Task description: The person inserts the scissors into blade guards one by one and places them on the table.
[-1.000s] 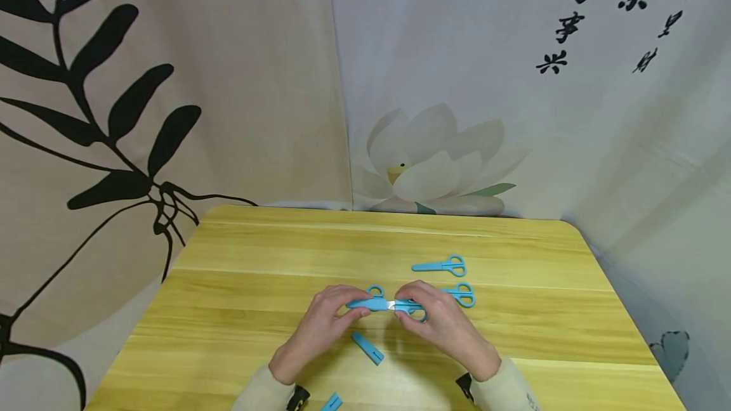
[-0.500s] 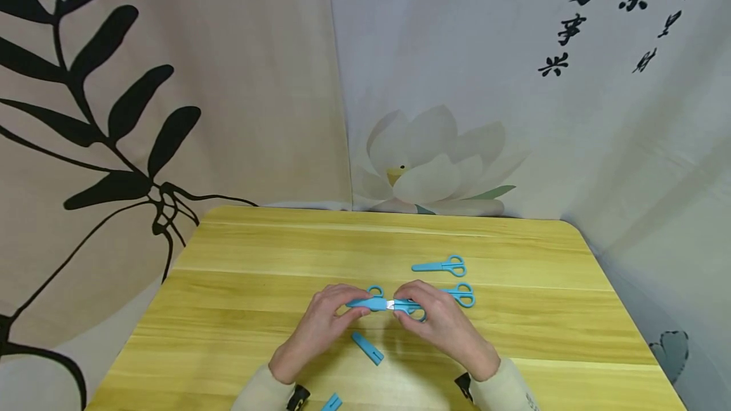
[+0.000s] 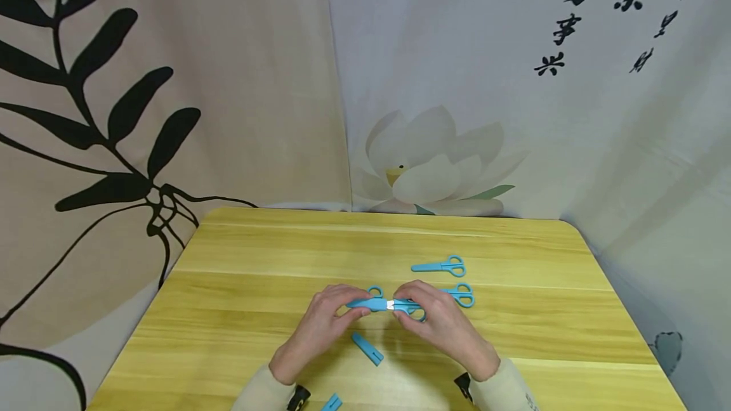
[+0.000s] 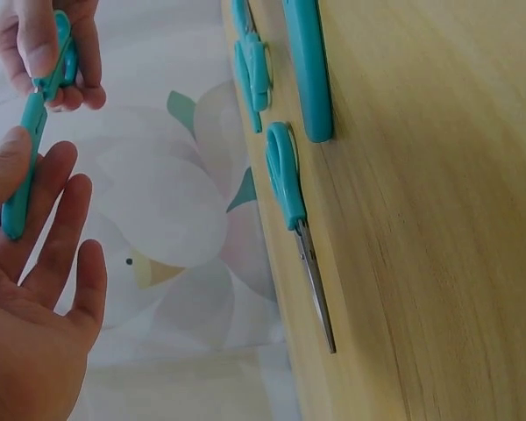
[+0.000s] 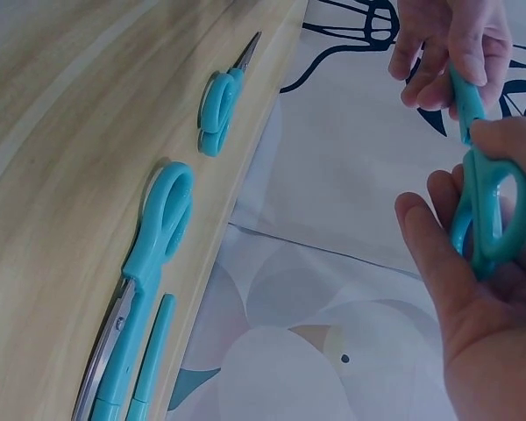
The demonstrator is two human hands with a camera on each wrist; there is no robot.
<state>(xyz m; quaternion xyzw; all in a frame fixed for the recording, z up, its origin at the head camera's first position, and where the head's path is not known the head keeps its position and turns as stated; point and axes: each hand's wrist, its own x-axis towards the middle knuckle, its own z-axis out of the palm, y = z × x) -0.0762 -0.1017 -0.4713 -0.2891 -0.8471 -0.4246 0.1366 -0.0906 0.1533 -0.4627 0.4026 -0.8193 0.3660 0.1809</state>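
My left hand (image 3: 329, 313) pinches a blue blade cover (image 3: 368, 304) between thumb and fingers. In the left wrist view, the other fingers of this left hand (image 4: 48, 289) are spread loosely. Held by its handles in my right hand (image 3: 436, 314) is a pair of blue scissors (image 5: 484, 206). A short stretch of silver blade (image 3: 391, 305) shows between handles and cover; the rest of the blades appears to be inside the cover. Both hands are above the table. Behind the left hand lies another pair of scissors (image 4: 285, 175) with bare blades.
A covered pair of scissors (image 3: 440, 266) lies farther back on the wooden table (image 3: 257, 252). Another pair (image 3: 464, 295) is partly hidden by the right hand. One loose blue cover (image 3: 367, 348) lies in front of the hands, and a second cover (image 3: 332, 403) is cut by the lower frame edge.
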